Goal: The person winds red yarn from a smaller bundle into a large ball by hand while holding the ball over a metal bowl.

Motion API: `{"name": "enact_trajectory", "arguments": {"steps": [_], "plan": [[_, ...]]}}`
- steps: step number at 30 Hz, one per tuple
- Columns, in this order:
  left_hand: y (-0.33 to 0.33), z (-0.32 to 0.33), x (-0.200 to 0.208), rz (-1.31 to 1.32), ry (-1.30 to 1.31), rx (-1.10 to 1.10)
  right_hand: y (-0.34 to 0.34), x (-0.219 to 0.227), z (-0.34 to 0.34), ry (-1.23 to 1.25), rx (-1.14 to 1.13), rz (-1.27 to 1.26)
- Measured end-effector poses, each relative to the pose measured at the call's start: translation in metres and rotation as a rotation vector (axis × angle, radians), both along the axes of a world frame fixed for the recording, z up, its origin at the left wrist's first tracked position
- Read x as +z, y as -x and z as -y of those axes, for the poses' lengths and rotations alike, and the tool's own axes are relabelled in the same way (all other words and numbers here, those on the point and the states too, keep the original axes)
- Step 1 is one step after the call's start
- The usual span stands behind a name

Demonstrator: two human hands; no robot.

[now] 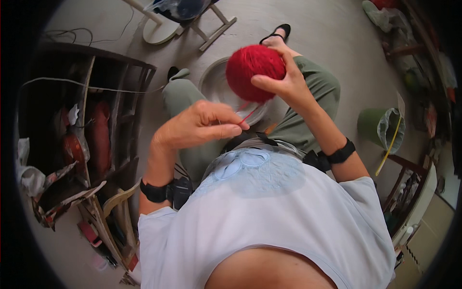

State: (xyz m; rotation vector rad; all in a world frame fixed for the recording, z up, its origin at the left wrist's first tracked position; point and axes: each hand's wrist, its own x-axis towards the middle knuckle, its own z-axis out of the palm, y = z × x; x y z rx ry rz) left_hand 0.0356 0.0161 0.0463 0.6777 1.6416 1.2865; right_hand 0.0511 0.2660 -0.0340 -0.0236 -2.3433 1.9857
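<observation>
A large ball of red yarn (248, 72) rests in my right hand (290, 82), whose thumb and fingers wrap its right side. My left hand (204, 123) is lower and to the left, its thumb and fingertips pinching a strand of red yarn (248, 116). That strand runs up from the pinch to the underside of the ball. Below the ball, between my knees, stands a round pale basin (211, 84), partly hidden by the ball and my hands.
Dark wooden shelving (122, 91) with bags and red items stands at the left. A lined green bin (373, 126) with a yellow stick is at the right. A stool-like stand (161, 32) is at the far left, and cluttered shelves line the right edge.
</observation>
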Motion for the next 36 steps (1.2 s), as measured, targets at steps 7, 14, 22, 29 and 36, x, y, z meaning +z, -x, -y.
{"name": "enact_trajectory", "arguments": {"steps": [7, 14, 22, 29, 36], "plan": [[0.034, 0.003, 0.009, -0.147, -0.131, 0.207, -0.020, 0.023, 0.006, 0.162, 0.347, 0.350], [0.040, 0.015, -0.043, -0.031, -0.107, 0.404, -0.025, 0.023, -0.004, 0.732, 0.599, 0.562], [0.002, 0.015, -0.079, 0.133, -0.039, 0.384, -0.018, 0.005, -0.017, 1.071, 0.277, 0.244], [-0.024, 0.000, -0.045, 0.152, 0.067, -0.008, 0.004, 0.016, 0.007, 0.599, -0.027, 0.263], [0.002, 0.019, -0.001, -0.170, -0.120, 0.072, -0.011, 0.010, 0.007, 0.053, 0.196, 0.164]]}}
